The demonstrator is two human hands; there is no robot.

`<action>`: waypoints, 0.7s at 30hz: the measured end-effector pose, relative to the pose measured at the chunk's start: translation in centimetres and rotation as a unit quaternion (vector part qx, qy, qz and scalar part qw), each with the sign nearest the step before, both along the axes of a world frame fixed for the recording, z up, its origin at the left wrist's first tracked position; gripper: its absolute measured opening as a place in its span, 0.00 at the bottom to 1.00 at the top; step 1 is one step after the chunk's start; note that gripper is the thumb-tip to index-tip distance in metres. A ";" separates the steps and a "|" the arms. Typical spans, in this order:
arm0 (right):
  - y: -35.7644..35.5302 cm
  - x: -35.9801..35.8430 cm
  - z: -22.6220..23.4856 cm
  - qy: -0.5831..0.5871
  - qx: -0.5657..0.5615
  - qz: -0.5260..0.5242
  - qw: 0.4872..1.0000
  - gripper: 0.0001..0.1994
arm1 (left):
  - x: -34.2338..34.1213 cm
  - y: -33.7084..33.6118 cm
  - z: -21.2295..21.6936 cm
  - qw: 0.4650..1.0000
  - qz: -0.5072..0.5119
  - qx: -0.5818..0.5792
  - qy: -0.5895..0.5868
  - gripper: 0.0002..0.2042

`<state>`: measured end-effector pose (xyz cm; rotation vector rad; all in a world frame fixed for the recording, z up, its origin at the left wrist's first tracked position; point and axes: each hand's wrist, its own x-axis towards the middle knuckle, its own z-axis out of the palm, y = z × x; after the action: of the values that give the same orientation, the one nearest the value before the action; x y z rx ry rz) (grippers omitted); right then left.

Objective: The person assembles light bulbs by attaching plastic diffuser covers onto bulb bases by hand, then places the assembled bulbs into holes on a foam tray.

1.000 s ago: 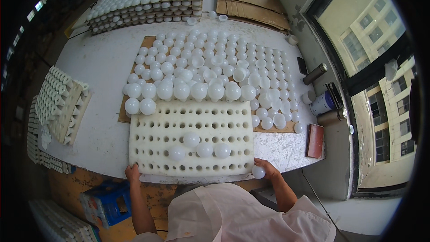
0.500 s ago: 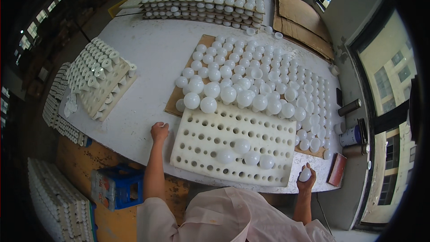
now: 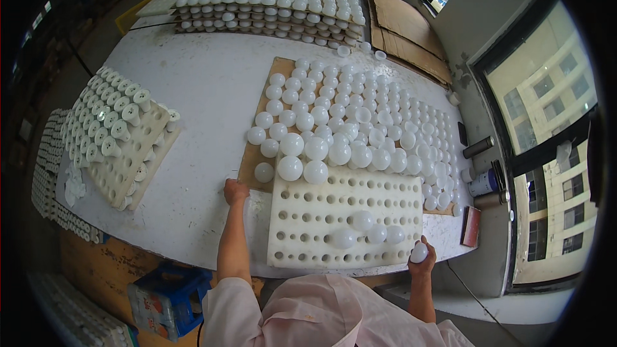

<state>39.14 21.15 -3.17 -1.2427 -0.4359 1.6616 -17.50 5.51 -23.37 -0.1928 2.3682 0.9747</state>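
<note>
Since the earlier frame, the left hand (image 3: 236, 191) has been brought to a corner of the brown cardboard sheet (image 3: 256, 168); whether it is pinched cannot be told. Far left, white flared parts (image 3: 106, 110) are set on a holed board (image 3: 125, 170); print is borne by the blue plastic stool (image 3: 172, 289). Glossy white globes (image 3: 315, 148) are spread over the cardboard and onto the pale foam board (image 3: 300, 227), pierced in rows. One globe (image 3: 419, 252) is held in the curled right hand (image 3: 425, 259), beside the foam board's corner. A canister (image 3: 482, 183) is banded blue and white.

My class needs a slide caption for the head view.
Right hand holds a white globe beside a holed board; left hand by brown cardboard.
</note>
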 end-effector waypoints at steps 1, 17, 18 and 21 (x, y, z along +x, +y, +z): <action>-0.1 -0.6 0.0 0.006 -0.002 -0.008 1.000 0.19 | -0.3 -0.5 -0.4 1.000 -0.007 0.000 -0.001 0.12; 10.2 6.3 -4.0 0.013 0.062 -0.052 0.997 0.21 | 15.6 -9.7 6.5 0.965 -0.088 0.226 -0.095 0.19; 10.7 7.0 -4.5 0.029 0.050 -0.061 0.996 0.18 | 17.8 -9.9 6.8 0.966 -0.100 0.231 -0.057 0.19; 11.6 5.9 -5.3 -0.004 0.003 -0.005 1.000 0.17 | 20.9 -11.3 6.3 0.964 -0.091 0.246 -0.038 0.20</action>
<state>45.02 32.74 -8.50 -1.2449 -0.4390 1.6468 3.36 -5.84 -17.02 0.1710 1.9601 1.3940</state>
